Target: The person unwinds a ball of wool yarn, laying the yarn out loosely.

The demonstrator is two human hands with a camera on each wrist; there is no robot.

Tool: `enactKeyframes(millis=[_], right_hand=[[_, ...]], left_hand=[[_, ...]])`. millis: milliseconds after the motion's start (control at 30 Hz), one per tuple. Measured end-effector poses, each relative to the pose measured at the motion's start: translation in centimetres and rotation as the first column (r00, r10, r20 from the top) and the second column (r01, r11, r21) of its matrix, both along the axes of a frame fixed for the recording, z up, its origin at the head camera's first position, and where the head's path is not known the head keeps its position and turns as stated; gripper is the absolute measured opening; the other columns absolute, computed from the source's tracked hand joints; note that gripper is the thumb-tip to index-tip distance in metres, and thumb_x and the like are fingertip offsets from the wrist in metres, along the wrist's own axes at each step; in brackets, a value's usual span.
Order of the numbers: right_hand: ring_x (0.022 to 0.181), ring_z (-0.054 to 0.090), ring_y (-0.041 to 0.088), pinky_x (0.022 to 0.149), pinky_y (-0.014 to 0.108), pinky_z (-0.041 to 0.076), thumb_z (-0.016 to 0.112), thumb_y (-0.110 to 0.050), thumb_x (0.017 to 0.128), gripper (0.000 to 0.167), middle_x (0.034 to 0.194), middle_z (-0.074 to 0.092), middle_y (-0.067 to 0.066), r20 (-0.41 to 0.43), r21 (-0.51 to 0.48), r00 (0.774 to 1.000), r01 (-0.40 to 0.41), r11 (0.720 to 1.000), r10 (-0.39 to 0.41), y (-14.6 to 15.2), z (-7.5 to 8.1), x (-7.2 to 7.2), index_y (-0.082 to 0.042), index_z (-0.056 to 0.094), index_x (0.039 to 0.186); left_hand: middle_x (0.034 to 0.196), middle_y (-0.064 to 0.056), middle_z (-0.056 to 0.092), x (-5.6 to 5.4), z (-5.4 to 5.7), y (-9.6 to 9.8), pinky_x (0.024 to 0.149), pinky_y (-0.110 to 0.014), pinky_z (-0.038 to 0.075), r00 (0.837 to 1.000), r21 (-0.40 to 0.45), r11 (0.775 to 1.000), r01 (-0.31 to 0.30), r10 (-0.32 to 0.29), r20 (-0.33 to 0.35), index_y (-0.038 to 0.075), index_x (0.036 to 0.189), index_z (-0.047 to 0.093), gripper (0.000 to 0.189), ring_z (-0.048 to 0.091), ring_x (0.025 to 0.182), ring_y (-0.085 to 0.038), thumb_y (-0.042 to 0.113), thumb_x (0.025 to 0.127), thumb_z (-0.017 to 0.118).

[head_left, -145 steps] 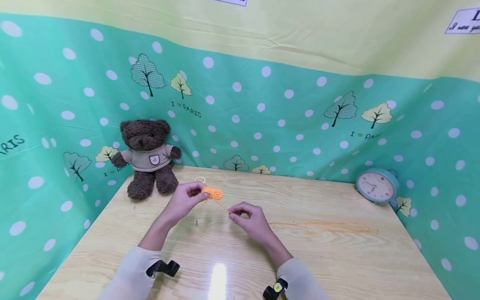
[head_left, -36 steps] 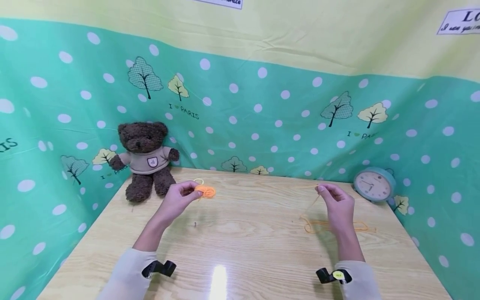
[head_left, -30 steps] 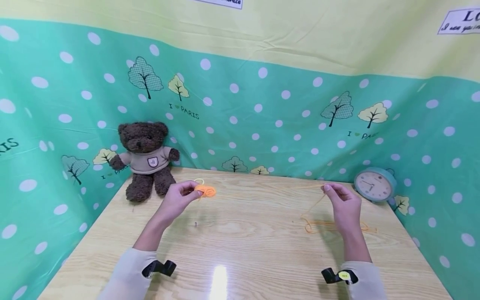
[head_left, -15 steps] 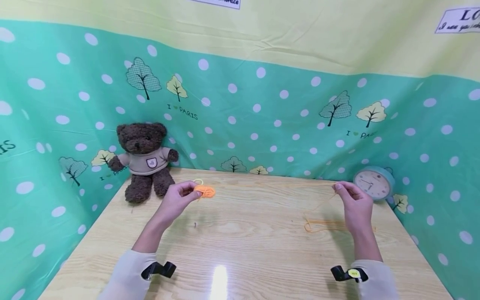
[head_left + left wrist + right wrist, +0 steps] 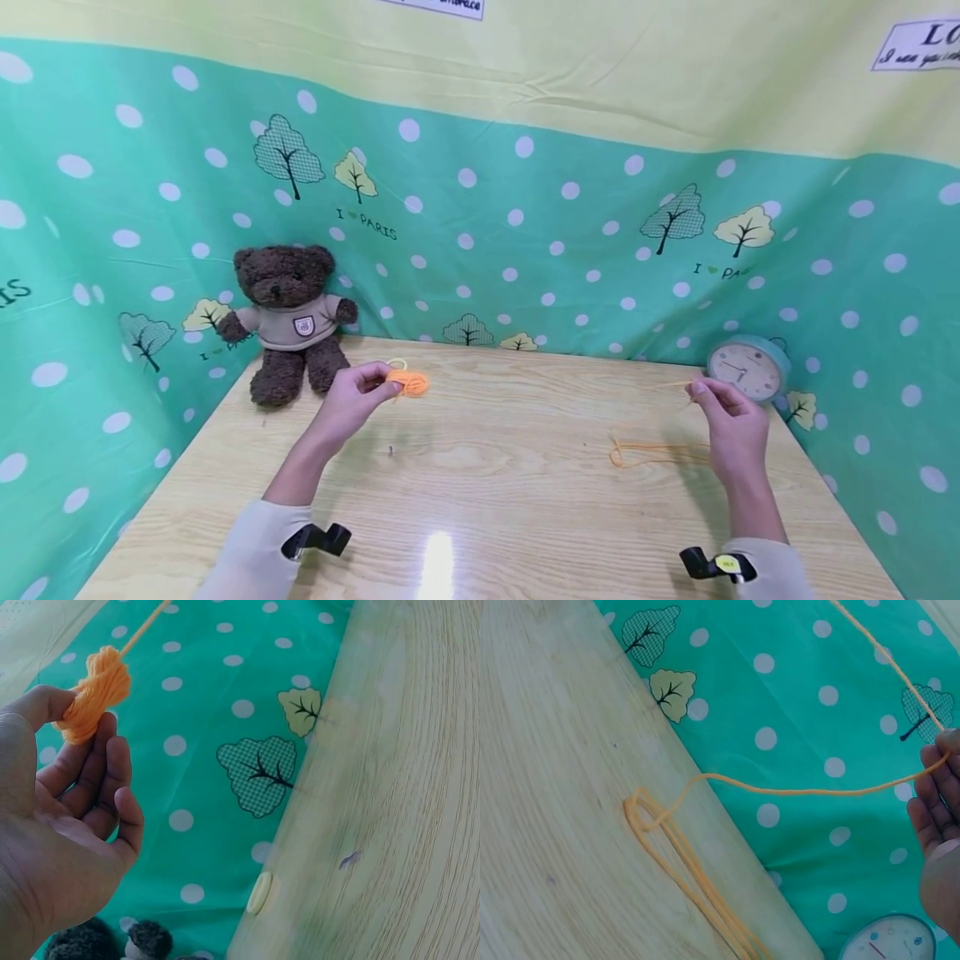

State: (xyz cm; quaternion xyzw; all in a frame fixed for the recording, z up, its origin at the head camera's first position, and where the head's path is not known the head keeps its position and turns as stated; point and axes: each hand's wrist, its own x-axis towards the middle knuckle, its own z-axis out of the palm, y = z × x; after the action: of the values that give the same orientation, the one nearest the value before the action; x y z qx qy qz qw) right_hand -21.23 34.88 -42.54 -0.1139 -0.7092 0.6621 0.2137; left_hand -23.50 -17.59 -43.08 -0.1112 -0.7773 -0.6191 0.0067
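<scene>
My left hand (image 5: 351, 408) pinches a small wound bundle of orange yarn (image 5: 99, 696) between thumb and fingers, held up above the table. From its top a single strand (image 5: 146, 630) runs off in the left wrist view. Far to the right, my right hand (image 5: 733, 421) pinches the yarn strand (image 5: 892, 667) between thumb and fingertips, in front of the clock. Below that pinch the strand sags down to a loose looped length of orange yarn (image 5: 682, 855) lying on the table. In the head view the right forearm and hand hide part of those loops.
A brown teddy bear (image 5: 288, 321) in a grey sweater sits at the back left. At the back right stands a teal alarm clock (image 5: 750, 367). A pale yellow ring (image 5: 259, 893) lies on the wooden table (image 5: 510, 492) near the green dotted cloth (image 5: 525, 275).
My right hand has travelled from beside the yarn bundle far to the right, drawing the strand along, and has lowered slightly in the last half second. The left hand stays nearly still.
</scene>
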Motion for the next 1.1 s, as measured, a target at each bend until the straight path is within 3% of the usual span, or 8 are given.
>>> enactKeyframes(millis=[367,533,733,933,1100], right_hand=[[0.090,0.067,0.002,0.083,0.005,0.051,0.076,-0.020,0.095,0.027,0.091,0.076,-0.012,-0.045,-0.007,0.997,0.061,0.998,-0.062,1.8,0.7,0.7,-0.001,0.076,0.114],[0.087,0.068,0.002,0.082,0.006,0.053,0.076,-0.015,0.095,0.022,0.089,0.076,-0.011,-0.064,-0.058,0.994,0.080,0.995,-0.084,3.0,0.7,0.4,-0.001,0.076,0.112],[0.089,0.067,0.001,0.080,0.005,0.052,0.076,-0.018,0.095,0.024,0.091,0.076,-0.013,-0.036,-0.080,0.995,0.093,0.992,-0.096,4.5,0.8,0.4,-0.003,0.076,0.114],[0.085,0.067,0.001,0.077,0.006,0.053,0.077,-0.016,0.094,0.016,0.089,0.076,-0.011,-0.035,-0.136,0.992,0.117,0.984,-0.123,5.7,0.9,0.6,-0.008,0.079,0.107],[0.085,0.066,0.000,0.076,0.005,0.052,0.077,-0.020,0.094,0.017,0.087,0.075,-0.014,0.022,-0.107,0.990,0.138,0.985,-0.136,6.6,0.1,0.8,-0.011,0.079,0.109]], left_hand=[[0.097,0.002,0.070,0.1,-0.2,0.0,0.075,-0.023,0.054,1.000,-0.005,1.000,0.000,0.000,0.015,-0.006,0.107,0.066,0.022,0.065,0.085,-0.011,0.014,0.099,0.069],[0.093,0.004,0.068,0.0,-0.2,0.0,0.072,-0.023,0.051,1.000,-0.005,1.000,0.004,-0.004,0.000,-0.006,0.104,0.067,0.021,0.061,0.082,-0.014,0.014,0.099,0.069],[0.089,0.007,0.066,0.0,-0.1,0.1,0.071,-0.026,0.046,1.000,0.001,1.000,0.005,-0.005,-0.006,-0.006,0.104,0.067,0.021,0.052,0.079,-0.012,0.015,0.100,0.069],[0.092,0.007,0.069,0.1,0.0,0.0,0.076,-0.022,0.053,1.000,0.003,1.000,-0.009,0.009,0.002,-0.007,0.107,0.067,0.023,0.063,0.085,-0.014,0.015,0.099,0.069],[0.092,0.009,0.069,0.1,0.0,-0.1,0.076,-0.022,0.053,1.000,0.011,1.000,0.000,0.000,-0.013,-0.006,0.106,0.067,0.022,0.062,0.084,-0.009,0.015,0.100,0.068]])
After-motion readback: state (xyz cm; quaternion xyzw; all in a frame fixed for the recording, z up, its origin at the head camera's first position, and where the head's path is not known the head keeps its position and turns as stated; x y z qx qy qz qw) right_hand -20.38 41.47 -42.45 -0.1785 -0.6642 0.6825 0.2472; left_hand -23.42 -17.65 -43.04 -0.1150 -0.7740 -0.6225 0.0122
